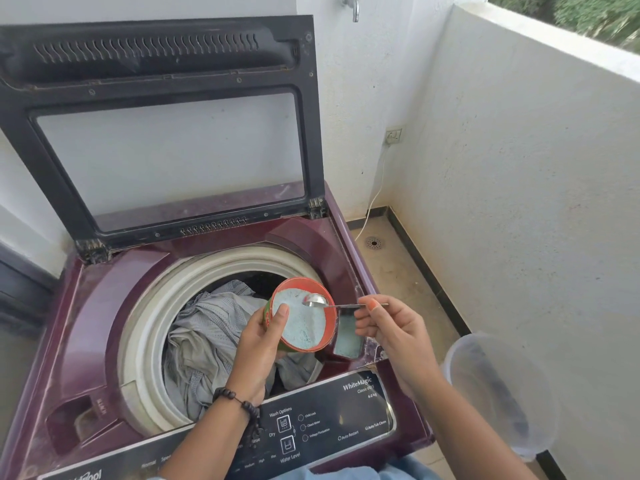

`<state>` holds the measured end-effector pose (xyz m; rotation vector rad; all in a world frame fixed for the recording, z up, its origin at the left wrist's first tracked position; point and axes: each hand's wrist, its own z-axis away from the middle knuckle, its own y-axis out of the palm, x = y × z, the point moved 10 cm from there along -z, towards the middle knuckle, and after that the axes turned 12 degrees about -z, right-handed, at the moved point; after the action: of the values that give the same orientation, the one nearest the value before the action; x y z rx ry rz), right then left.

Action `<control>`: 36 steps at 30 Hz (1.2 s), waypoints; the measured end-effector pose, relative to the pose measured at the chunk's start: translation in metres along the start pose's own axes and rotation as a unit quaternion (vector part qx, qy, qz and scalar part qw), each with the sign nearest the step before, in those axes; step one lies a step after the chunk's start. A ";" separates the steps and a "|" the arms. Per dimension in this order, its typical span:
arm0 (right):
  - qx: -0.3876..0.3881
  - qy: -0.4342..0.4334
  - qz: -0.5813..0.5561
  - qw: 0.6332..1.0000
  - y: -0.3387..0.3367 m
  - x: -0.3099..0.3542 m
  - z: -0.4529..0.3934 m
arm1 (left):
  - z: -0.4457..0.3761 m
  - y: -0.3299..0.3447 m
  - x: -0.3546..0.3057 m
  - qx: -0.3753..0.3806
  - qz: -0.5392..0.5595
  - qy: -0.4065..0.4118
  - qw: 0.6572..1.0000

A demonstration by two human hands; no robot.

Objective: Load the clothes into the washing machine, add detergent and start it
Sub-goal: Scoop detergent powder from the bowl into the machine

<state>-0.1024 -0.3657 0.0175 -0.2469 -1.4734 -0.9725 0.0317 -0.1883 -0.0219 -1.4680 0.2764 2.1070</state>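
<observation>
The maroon top-loading washing machine (104, 306) stands with its dark lid (156, 98) raised. Grey clothes (204, 334) lie in the drum. My left hand (258, 351) holds an orange detergent tub (304, 317) tilted over the drum, full of pale blue powder. My right hand (388, 330) grips a metal spoon (332, 303) by its handle, its bowl at the tub's rim. Right of the drum, the detergent tray (348, 337) holds pale blue powder.
The control panel (311, 424) runs along the machine's front edge. A translucent plastic lid (502, 393) shows at the right near the white balcony wall (519, 168). A wall socket (394, 136) with a white cord and a floor drain (374, 243) sit behind the machine.
</observation>
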 end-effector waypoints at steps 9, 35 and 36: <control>-0.006 0.031 0.009 0.999 0.003 -0.016 -0.010 | 0.004 0.000 -0.001 0.002 0.029 -0.028 0.999; -0.061 0.204 -0.103 0.972 -0.005 -0.032 -0.004 | 0.006 0.004 -0.007 0.019 0.040 -0.009 0.999; -0.062 0.201 -0.106 0.972 -0.004 -0.031 -0.004 | 0.006 0.004 -0.008 0.021 0.039 -0.008 0.999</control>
<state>-0.0964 -0.3593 -0.0126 0.0227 -1.0818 -1.2086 0.0262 -0.1915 -0.0130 -1.4362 0.3761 2.1609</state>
